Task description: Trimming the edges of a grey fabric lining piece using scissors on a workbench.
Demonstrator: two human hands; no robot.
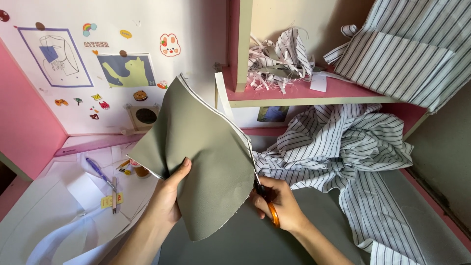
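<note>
Both hands on olive-grey fabric piece (right hand gripping orange-handled scissors).

The left hand is raised, thumb pressed forward, the other fingers hidden, probably curled behind. The right hand is closed in a grip, its forearm running toward the lower right.

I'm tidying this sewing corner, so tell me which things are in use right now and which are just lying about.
In use:
left hand holding grey fabric
right hand working orange scissors along its edge

Lying about:
striped cloth
folded striped piece
fabric scraps
blue pen
white paper
</note>
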